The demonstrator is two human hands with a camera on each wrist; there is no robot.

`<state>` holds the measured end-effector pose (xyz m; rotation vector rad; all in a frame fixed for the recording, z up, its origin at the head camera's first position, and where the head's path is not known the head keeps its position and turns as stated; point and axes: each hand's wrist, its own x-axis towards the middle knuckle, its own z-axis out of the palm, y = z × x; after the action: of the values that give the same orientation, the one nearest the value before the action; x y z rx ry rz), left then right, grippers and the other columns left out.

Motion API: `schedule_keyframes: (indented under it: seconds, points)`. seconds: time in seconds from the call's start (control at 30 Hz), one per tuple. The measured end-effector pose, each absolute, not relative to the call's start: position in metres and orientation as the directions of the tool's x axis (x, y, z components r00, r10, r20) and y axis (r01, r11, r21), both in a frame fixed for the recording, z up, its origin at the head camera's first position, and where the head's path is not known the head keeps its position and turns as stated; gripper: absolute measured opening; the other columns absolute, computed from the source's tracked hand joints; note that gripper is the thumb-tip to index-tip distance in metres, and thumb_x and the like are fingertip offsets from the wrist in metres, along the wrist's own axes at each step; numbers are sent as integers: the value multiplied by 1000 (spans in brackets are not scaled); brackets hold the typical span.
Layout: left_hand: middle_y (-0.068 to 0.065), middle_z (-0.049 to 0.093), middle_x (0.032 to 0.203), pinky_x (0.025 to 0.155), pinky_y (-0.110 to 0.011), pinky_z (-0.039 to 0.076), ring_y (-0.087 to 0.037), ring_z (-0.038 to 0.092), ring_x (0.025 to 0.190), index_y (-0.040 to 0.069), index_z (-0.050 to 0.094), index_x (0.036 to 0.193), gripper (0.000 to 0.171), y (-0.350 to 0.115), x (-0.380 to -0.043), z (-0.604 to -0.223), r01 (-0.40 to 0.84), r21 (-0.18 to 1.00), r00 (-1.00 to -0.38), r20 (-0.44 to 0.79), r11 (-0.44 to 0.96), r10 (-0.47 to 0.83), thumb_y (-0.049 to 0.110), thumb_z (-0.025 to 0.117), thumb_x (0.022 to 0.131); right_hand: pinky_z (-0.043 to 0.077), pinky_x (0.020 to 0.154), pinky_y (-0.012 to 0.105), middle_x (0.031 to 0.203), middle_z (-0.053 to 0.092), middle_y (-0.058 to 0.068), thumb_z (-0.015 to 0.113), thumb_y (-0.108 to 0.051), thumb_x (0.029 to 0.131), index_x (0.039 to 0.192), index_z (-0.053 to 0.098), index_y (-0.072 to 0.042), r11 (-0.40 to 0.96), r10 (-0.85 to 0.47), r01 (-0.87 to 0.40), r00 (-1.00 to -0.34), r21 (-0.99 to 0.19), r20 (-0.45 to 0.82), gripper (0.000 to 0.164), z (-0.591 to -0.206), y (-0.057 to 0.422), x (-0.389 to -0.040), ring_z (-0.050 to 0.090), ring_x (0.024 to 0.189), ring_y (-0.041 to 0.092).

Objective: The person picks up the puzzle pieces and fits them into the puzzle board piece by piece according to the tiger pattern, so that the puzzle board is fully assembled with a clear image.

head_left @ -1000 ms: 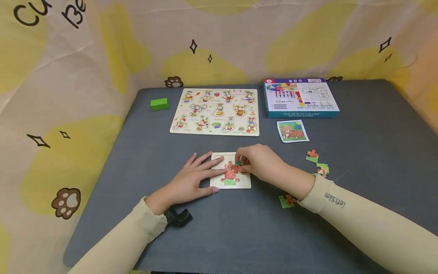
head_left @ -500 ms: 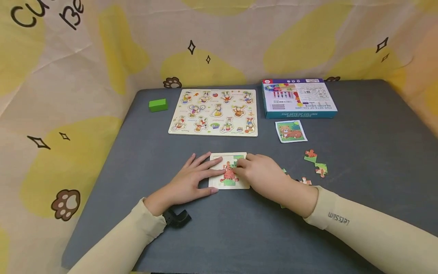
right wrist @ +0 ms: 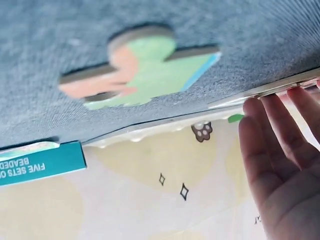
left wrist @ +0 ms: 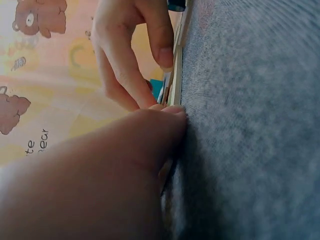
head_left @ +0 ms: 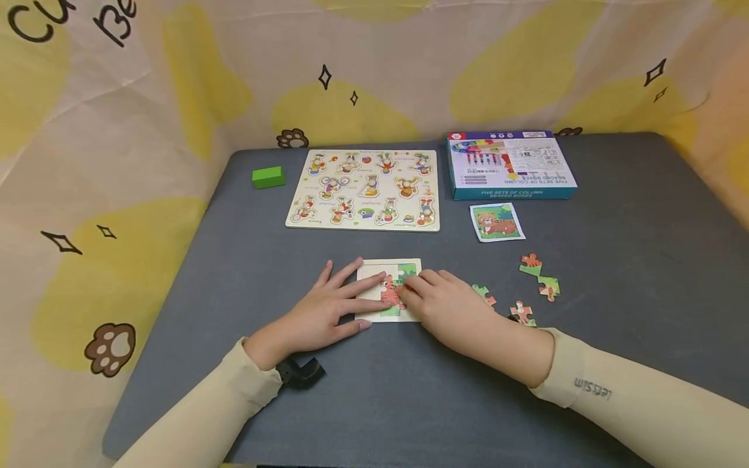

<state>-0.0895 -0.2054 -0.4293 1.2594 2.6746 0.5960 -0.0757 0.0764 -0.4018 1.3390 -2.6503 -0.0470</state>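
A small square puzzle tray [head_left: 374,262] lies on the grey table, partly filled with orange and green puzzle pieces [head_left: 389,292]. My left hand [head_left: 318,309] rests flat across its left side, fingers spread, thumb at the near edge. My right hand [head_left: 453,304] bends over the right side, its fingertips pressing on the pieces there and hiding some of them. In the left wrist view, the right hand's thumb [left wrist: 165,56] stands apart from its fingers. A green piece [head_left: 407,270] shows in the upper right corner. Seen from the right wrist, extended fingers [right wrist: 285,130] touch the tray.
Loose puzzle pieces lie to the right: one near the right hand [head_left: 483,294], others farther out [head_left: 531,263] [head_left: 549,287] and by the wrist [head_left: 521,312]. Behind are a tiger picture card [head_left: 497,222], a boxed set [head_left: 512,166], a picture board [head_left: 363,221] and a green block [head_left: 268,177].
The right hand has gone from pinching a piece over the tray to pressing on its right side. A green piece now shows in the upper right corner. The left hand stays spread.
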Motion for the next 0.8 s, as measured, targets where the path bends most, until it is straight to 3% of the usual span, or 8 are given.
schedule_keyframes:
  seconds: [0.23, 0.5, 0.8]
  points:
    - [10, 31, 169, 118, -76, 0, -31, 9, 161, 37, 56, 153, 49, -205, -90, -429, 727, 392, -631, 58, 563, 774, 33, 65, 105, 50, 104, 46, 134, 64, 9, 71, -14, 99, 141, 65, -7, 599, -799, -795, -584, 97, 145, 43, -405, 78, -72, 60, 121, 30]
    - [14, 25, 171, 120, -72, -3, -27, 3, 161, 38, 54, 154, 49, -203, -90, -430, 708, 408, -640, 27, 577, 767, 34, 63, 107, 51, 102, 44, 126, 65, 12, 74, -10, 94, 132, 70, -4, 605, -793, -786, -583, 125, 177, 39, -404, 78, -72, 60, 118, 31]
    - [13, 24, 171, 121, -69, -4, -27, 3, 161, 35, 56, 153, 47, -202, -89, -427, 697, 425, -642, 12, 578, 766, 30, 62, 107, 52, 100, 44, 114, 66, 12, 75, -13, 96, 129, 70, -4, 637, -769, -761, -616, 122, 172, 35, -407, 74, -68, 63, 109, 30]
